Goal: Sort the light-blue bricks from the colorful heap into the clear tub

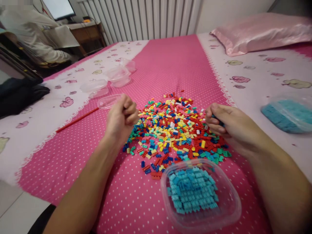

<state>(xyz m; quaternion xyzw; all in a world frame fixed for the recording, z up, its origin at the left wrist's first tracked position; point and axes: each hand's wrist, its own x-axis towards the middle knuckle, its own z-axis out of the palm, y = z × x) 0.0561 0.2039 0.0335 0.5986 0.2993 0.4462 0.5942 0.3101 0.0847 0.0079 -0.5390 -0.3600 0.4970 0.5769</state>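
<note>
A wide heap of small toy building bricks [170, 125] in red, yellow, blue, green, white and pink lies on the bed. Over its left edge, my left hand [123, 113] is curled into a fist; whatever it may hold is hidden. At the right edge my right hand [225, 122] is closed, with a small dark blue brick [220, 121] partly showing between its fingers. Close in front of the heap stands a clear plastic tub [232, 198], without a lid. Light blue bricks [193, 191] are packed inside in rows, with a few darker ones on top.
Another clear tub [290, 112] with teal bricks sits at the right. Several clear containers [118, 73] and a red stick [78, 120] lie at the left on the pink bedspread [175, 61]. A pillow [263, 32] rests far right. A seated person [31, 32] is at the far left.
</note>
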